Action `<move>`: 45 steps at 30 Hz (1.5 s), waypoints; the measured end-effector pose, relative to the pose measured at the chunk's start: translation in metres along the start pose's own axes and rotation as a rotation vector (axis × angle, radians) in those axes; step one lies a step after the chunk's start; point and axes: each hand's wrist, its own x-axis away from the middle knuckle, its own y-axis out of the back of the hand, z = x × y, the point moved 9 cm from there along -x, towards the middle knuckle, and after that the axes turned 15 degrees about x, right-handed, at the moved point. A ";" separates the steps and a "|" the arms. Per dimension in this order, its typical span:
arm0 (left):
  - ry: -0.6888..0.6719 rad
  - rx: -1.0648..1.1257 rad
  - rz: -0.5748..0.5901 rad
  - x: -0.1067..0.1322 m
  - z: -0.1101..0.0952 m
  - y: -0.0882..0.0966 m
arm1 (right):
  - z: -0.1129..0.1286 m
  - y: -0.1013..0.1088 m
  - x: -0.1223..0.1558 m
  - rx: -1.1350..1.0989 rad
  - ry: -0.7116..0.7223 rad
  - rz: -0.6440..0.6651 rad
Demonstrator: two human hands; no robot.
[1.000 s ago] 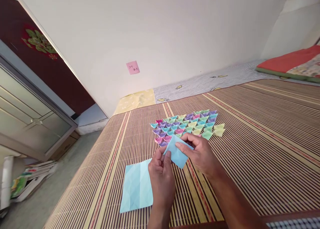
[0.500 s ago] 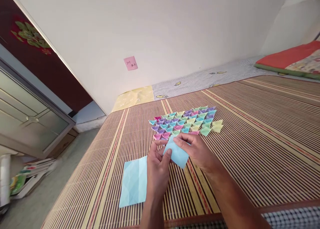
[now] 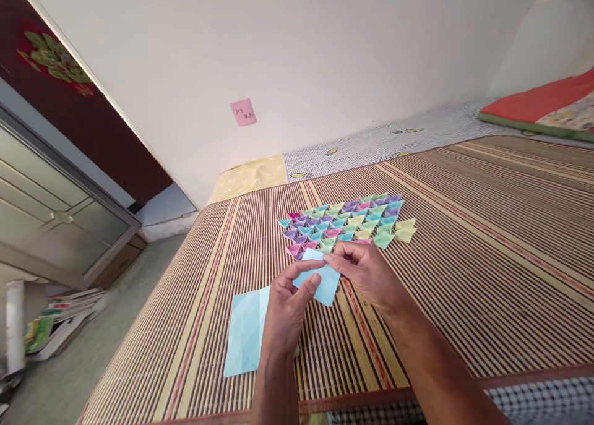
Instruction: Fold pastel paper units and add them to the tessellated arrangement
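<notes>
A small folded piece of light-blue paper [image 3: 325,284] is held up between both hands above the striped mat. My left hand [image 3: 290,298] grips its left side, thumb on the near face and index finger along the upper part. With thumb and fingers closed, my right hand [image 3: 364,270] pinches its upper right edge. A larger creased light-blue sheet [image 3: 244,335] lies on the mat to the left, partly covered by my left hand and wrist. Just beyond the hands, rows of small folded paper boats [image 3: 346,224] in several colours lie close together.
A striped bamboo mat [image 3: 450,258] covers the bed. Folded red and floral bedding [image 3: 538,106] lies at the far right. A pink note [image 3: 243,112] is stuck on the white wall. To the left are a glass-panelled door [image 3: 55,221] and papers [image 3: 60,320] on the floor.
The folded blue paper has turned and shifted slightly left. My left index finger now lies across its top, and my right hand has moved to its upper right edge. The view tilted slightly.
</notes>
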 end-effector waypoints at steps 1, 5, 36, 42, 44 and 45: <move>0.018 0.032 -0.015 -0.001 0.002 0.002 | 0.000 -0.002 0.000 0.008 0.002 0.012; 0.030 0.174 -0.061 -0.004 0.003 0.007 | 0.001 -0.004 0.000 0.029 0.005 0.037; 0.039 0.104 0.074 0.000 -0.001 0.006 | 0.001 0.004 -0.002 0.133 0.096 -0.025; 0.059 0.151 0.148 0.002 -0.007 -0.002 | -0.005 0.008 -0.004 0.077 0.020 -0.018; 0.056 0.148 0.146 0.003 -0.008 -0.003 | -0.007 0.008 -0.004 0.058 0.006 -0.011; 0.054 0.142 0.144 0.003 -0.008 -0.004 | -0.008 0.008 -0.005 0.052 0.002 -0.011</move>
